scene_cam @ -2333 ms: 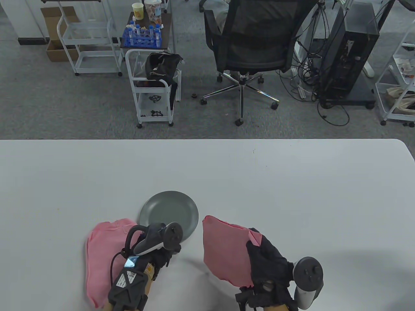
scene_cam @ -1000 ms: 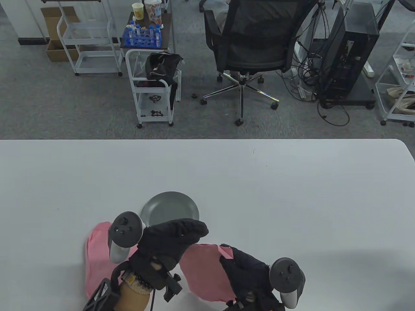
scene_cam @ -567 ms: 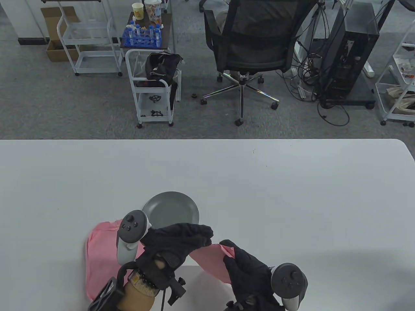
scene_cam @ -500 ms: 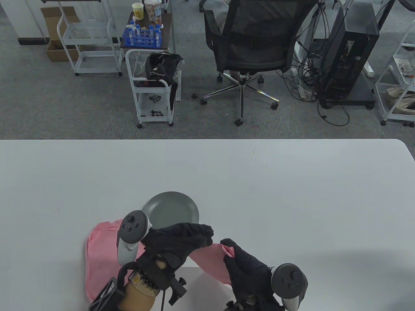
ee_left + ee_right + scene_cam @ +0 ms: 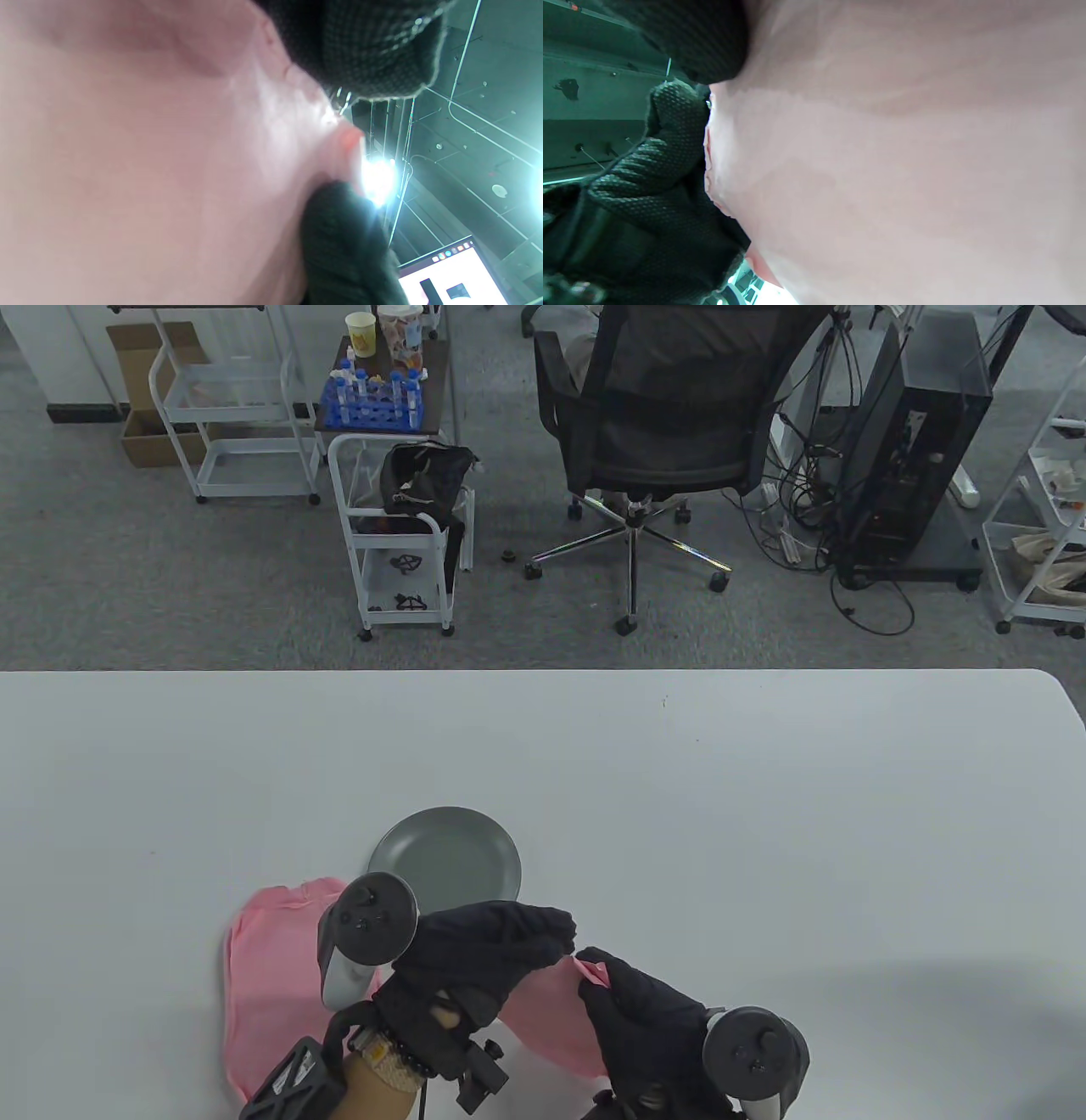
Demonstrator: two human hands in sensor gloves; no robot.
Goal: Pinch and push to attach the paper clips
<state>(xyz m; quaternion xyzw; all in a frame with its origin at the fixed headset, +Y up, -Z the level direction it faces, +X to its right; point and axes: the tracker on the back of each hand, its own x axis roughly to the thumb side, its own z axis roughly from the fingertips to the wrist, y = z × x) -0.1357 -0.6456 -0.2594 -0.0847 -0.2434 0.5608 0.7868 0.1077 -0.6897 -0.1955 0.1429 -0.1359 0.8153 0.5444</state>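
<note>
Change: since a second ago my black-gloved left hand (image 5: 488,954) has closed in until its fingertips meet the corner of the lifted pink sheet of paper or thin cloth (image 5: 547,1014), which my black-gloved right hand (image 5: 640,1014) has drawn lower in the frame.
Meaning: I judge this as the pinch-and-push stage, a clip going onto that corner.
Left grip: narrow, fingertips bunched at the pink corner; a thin bright glint under them in the left wrist view may be a clip, I cannot tell.
Right grip: pinching the sheet's top corner (image 5: 594,969).
Sheet look: soft, bowed, held off the white table (image 5: 764,814), lower centre of the frame.
Nearby: a second pink sheet (image 5: 267,984) lies flat at lower left; a round grey plate (image 5: 445,857) sits just above the hands.
</note>
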